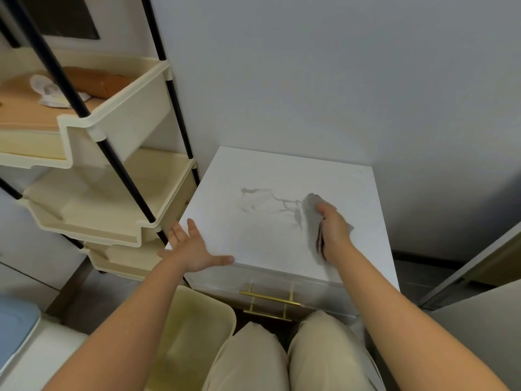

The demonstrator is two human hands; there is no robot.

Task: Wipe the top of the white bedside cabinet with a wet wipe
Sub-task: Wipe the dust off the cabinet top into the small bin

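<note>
Wiping midway, by look: right hand [334,228] grips bunched wet wipe [311,218] on right side of cabinet top [282,170]; left hand [191,249] flat, empty, steadies front-left corner; rest likely unwiped

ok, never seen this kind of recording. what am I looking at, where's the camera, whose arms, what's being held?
No machine here: a person works bare-handed. The single wide-angle camera sits on their head, looking forward and down, so both arms enter from the bottom edge. The left hand lies open on the front left corner of the white bedside cabinet. The right hand holds a crumpled pale grey wet wipe against the cabinet's top, right of centre. Grey streaks mark the top; whether they are pattern or dirt, I cannot tell. To the left stands a cream plastic shelf rack with black poles. A cream bin sits in front of the cabinet.
</note>
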